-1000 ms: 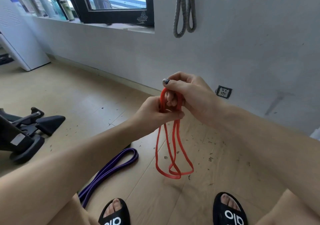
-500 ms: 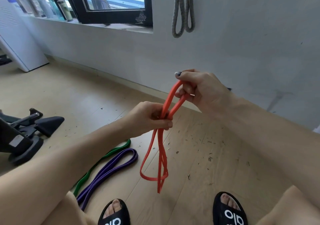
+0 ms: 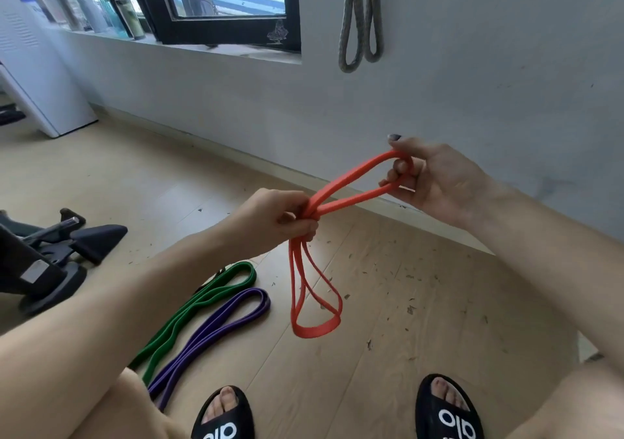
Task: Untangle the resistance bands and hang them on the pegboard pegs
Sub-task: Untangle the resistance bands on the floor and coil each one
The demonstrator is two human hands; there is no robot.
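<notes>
An orange-red resistance band stretches between both hands. My left hand grips its bunched middle, and loops hang from that fist down to about knee height. My right hand holds the band's upper loop, with curled fingers hooked through it, up and to the right near the wall. A green band and a purple band lie side by side on the wooden floor at lower left. A grey band hangs on the wall at the top; its peg is out of view.
Black equipment legs sit on the floor at left. A white cabinet stands at far left, and bottles line the window sill. My feet in black slides are at the bottom. Small debris litters the floor.
My right hand moved up and right, drawing a loop of the orange band away from my left hand. The hanging loops swung and shortened. The green band came into view.
</notes>
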